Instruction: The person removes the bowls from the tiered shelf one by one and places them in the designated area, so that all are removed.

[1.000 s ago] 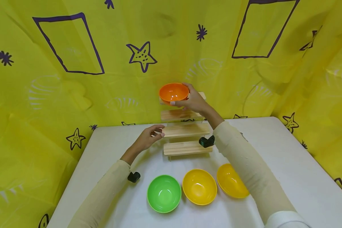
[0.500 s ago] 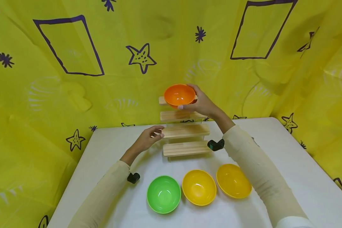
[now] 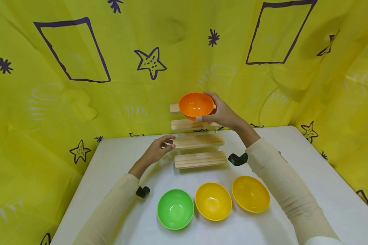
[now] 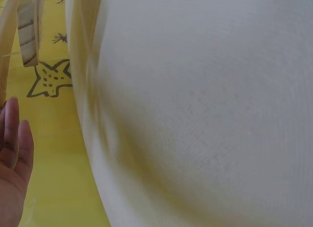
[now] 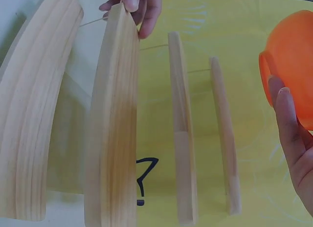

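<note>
An orange bowl (image 3: 196, 103) is held in my right hand (image 3: 223, 114), thumb at its near side and fingers round its far right side. It overlaps the top shelves in the head view; in the right wrist view the bowl (image 5: 292, 56) stands apart from the boards, its base towards the camera. My left hand (image 3: 157, 149) pinches the left end of the second wooden shelf (image 3: 199, 140) from the bottom of a stepped rack. The right wrist view shows that hand's fingers (image 5: 150, 14) at the shelf end. Only part of the left hand (image 4: 14, 158) shows in its own wrist view.
On the white table (image 3: 116, 163) in front of the rack, a green bowl (image 3: 175, 209), a yellow bowl (image 3: 213, 201) and another yellow bowl (image 3: 250, 194) stand in a row. A yellow patterned cloth (image 3: 125, 102) hangs close behind the rack.
My right hand has carried the orange bowl to the right and a little down in the head view, uncovering the top shelf's left end. The left hand has stayed at the shelf.
</note>
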`<state>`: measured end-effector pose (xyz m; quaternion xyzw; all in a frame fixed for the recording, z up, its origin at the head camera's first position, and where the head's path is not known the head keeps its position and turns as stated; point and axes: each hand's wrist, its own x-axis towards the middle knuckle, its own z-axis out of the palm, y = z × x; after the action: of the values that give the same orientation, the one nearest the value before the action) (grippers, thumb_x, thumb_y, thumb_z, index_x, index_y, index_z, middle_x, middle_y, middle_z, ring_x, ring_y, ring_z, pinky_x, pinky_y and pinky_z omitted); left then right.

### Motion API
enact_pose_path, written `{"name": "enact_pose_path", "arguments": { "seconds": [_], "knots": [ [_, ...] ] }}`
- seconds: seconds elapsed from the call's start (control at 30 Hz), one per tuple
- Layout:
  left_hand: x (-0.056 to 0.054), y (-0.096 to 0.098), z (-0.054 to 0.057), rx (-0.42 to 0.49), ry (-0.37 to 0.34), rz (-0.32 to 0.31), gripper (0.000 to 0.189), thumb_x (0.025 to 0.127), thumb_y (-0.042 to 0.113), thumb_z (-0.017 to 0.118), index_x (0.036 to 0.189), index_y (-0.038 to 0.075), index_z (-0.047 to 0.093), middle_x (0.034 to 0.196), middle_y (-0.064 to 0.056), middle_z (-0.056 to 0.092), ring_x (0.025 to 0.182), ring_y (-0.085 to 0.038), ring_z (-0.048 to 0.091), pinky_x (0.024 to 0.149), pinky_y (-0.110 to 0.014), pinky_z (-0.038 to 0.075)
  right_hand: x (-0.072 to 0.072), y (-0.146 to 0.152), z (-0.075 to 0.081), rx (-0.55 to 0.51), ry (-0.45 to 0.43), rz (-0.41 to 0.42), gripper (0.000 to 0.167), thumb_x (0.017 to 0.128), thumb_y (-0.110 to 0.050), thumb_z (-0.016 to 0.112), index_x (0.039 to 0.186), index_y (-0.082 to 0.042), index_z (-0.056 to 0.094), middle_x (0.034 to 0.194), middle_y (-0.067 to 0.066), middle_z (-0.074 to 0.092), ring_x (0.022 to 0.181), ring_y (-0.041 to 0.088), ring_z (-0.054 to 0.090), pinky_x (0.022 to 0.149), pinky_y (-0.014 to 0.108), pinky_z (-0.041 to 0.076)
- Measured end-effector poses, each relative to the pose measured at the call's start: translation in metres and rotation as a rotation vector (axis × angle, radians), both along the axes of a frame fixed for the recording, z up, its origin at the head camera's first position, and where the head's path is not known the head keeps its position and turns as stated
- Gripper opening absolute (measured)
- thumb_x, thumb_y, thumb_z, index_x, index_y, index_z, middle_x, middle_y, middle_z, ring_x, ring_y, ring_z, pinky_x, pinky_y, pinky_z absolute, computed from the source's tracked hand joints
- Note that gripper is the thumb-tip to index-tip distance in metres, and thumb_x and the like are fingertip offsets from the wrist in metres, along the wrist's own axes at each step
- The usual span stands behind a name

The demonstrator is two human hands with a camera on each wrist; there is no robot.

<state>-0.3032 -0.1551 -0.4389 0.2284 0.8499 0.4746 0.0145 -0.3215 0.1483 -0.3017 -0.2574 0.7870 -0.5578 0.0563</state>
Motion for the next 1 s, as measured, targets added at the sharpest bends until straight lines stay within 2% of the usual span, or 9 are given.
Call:
{"name": "enact_pose_path", "arguments": {
  "seconds": [0.07,0.17,0.4,0.67,1.0],
  "knots": [
    [0.000,0.000,-0.001,0.000,0.000,-0.001,0.040,0.100,0.020,0.064,0.138,0.007,0.059,0.125,-0.018,0.066,0.099,-0.027,0.067,0.086,-0.036,0.055,0.002,0.000,-0.001,0.001,0.006,0.005,0.097,0.085,-0.019,0.079,0.160,-0.019,0.017,0.154,0.011,0.037,0.108,0.037,0.062,0.075,0.033,0.058],
    [0.000,0.000,-0.001,0.007,0.003,-0.004,0.040,0.100,0.021,0.064,0.137,0.007,0.060,0.125,-0.017,0.066,0.098,-0.025,0.067,0.085,-0.033,0.055,0.005,-0.001,-0.003,-0.014,0.010,0.023,0.099,0.084,-0.018,0.081,0.160,-0.018,0.017,0.154,0.010,0.036,0.117,0.037,0.059,0.081,0.035,0.059],
    [0.025,0.008,0.032,0.019,-0.013,-0.027,0.040,0.099,0.010,0.063,0.136,-0.005,0.057,0.124,-0.028,0.064,0.100,-0.039,0.066,0.087,-0.038,0.054,0.012,0.001,-0.004,-0.031,0.016,0.066,0.104,0.080,-0.017,0.084,0.160,-0.016,0.018,0.156,0.009,0.034,0.131,0.034,0.049,0.096,0.038,0.055],
    [0.026,0.007,0.033,0.017,0.000,-0.031,0.041,0.099,0.010,0.063,0.136,-0.006,0.056,0.123,-0.028,0.065,0.099,-0.039,0.066,0.088,-0.039,0.054,0.021,0.007,-0.006,0.014,0.065,0.084,0.106,0.078,-0.024,0.087,0.160,-0.017,0.019,0.154,0.010,0.036,0.128,0.031,0.047,0.095,0.036,0.053],
    [0.027,0.007,0.035,0.007,-0.019,-0.027,0.041,0.100,0.012,0.062,0.138,-0.005,0.055,0.125,-0.027,0.064,0.102,-0.039,0.065,0.087,-0.038,0.054,0.029,0.018,-0.012,0.020,0.068,0.108,0.102,0.079,-0.017,0.086,0.158,-0.016,0.022,0.151,0.012,0.038,0.126,0.032,0.049,0.092,0.033,0.055]
  ]
}}
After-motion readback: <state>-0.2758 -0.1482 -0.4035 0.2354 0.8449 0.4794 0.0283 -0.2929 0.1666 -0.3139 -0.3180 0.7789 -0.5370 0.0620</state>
